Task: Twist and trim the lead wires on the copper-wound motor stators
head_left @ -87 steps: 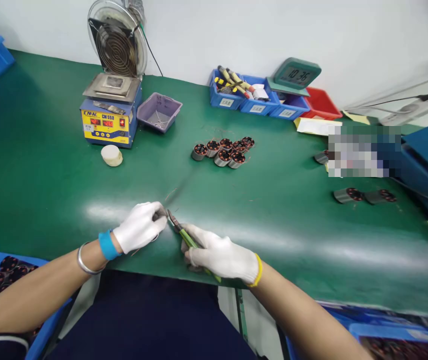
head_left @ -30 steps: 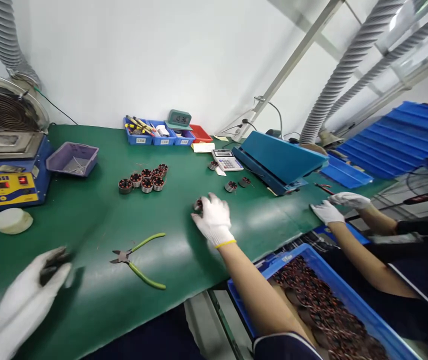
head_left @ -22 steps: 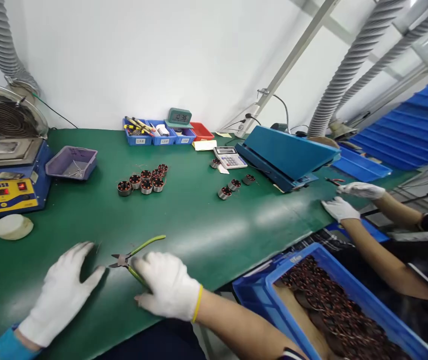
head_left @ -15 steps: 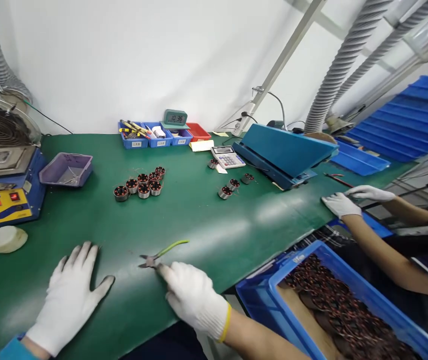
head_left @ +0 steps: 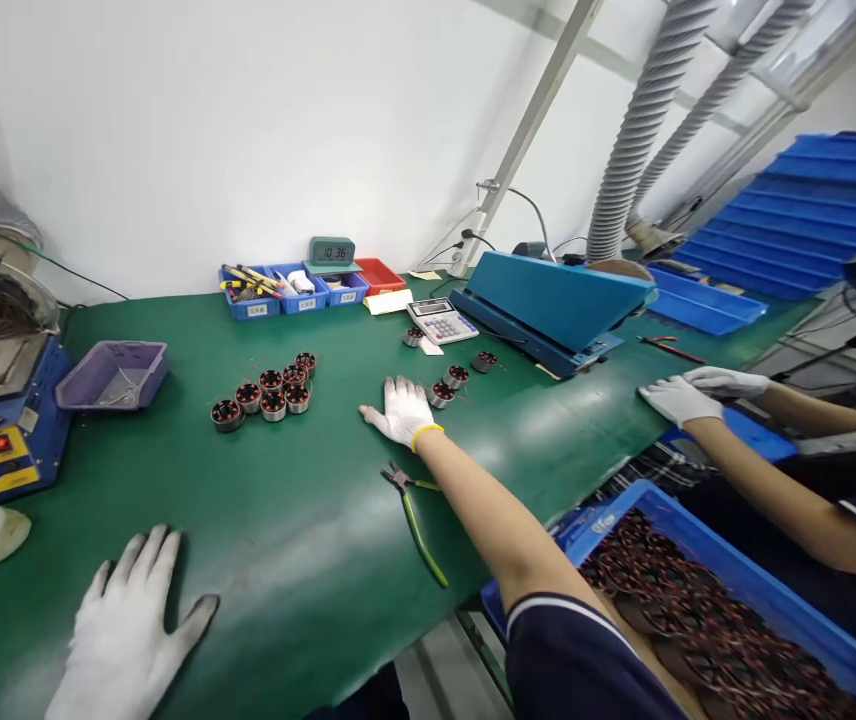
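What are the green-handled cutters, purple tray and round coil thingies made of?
Diagonal cutters: dull grey metal blades, probably steel; smooth green handle sleeves look like plastic.
Purple tray: likely plastic, dull finish, one-piece sloping walls.
Wound stators: silvery metal sides, seemingly steel; reddish-brown windings suggest copper wire.

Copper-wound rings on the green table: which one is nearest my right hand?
The ring just right of your right hand, frontmost of its group; other rings lie farther off.

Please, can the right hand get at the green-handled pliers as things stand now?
Probably yes. The pliers lie open close to the right hand; its forearm hides the end of one handle, but the other handle is uncovered.
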`<action>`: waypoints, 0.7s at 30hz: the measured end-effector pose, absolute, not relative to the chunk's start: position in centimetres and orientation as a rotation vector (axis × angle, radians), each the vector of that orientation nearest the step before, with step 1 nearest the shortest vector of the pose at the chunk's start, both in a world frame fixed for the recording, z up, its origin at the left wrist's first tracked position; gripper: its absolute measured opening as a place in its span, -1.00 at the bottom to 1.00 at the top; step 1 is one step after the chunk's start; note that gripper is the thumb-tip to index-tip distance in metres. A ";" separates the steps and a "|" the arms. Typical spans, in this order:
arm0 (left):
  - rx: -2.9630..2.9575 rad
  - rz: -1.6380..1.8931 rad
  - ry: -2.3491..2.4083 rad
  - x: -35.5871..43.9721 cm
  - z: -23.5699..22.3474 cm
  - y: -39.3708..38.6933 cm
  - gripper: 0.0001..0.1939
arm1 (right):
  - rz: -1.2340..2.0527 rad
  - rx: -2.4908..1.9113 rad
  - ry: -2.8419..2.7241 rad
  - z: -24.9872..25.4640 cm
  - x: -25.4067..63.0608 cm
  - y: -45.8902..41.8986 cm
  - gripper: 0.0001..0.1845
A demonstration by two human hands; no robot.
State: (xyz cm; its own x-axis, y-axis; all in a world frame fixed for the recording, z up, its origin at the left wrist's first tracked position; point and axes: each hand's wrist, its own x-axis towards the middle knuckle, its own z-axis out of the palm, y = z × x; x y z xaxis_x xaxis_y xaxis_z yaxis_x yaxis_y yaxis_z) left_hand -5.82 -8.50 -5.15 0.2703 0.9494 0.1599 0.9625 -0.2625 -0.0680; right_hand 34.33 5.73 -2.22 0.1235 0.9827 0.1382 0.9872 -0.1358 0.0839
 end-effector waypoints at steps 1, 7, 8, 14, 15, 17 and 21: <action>-2.380 -0.130 -1.809 -5.8 -5.2 -8.5 -0.17 | -0.253 -2.328 -2.031 -2.7 34.4 7.6 -0.06; -2.376 -0.097 -1.922 -5.7 -4.9 -8.6 -0.17 | -0.229 -2.386 -1.906 -3.6 35.5 15.2 0.00; -2.377 -0.088 -1.941 -5.7 -4.9 -8.6 -0.17 | -0.225 -2.404 -1.878 -3.5 35.9 16.1 0.01; -2.372 -0.061 -2.037 -5.9 -5.8 -8.2 -0.25 | -0.182 -2.370 -1.920 -2.1 37.3 20.9 -0.05; -2.385 -0.062 -2.035 -6.0 -5.9 -8.1 -0.27 | -0.163 -2.328 -1.987 -1.9 37.3 21.5 -0.08; -2.398 -0.067 -2.041 -6.0 -5.9 -8.2 -0.28 | -0.124 -2.212 -2.155 -1.6 37.2 22.1 -0.15; -2.393 -0.098 -2.053 -5.9 -5.5 -8.9 -0.23 | -0.071 -1.915 -2.482 -1.6 35.9 19.6 -0.18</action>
State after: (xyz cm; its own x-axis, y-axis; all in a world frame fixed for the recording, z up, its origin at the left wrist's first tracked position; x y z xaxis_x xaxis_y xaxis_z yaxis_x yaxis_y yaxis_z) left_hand -5.91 -8.90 -5.52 0.1509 0.9878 0.0389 0.9870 -0.1528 0.0504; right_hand 35.86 19.65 -1.62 -0.2538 0.9667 0.0324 0.9670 0.2528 0.0321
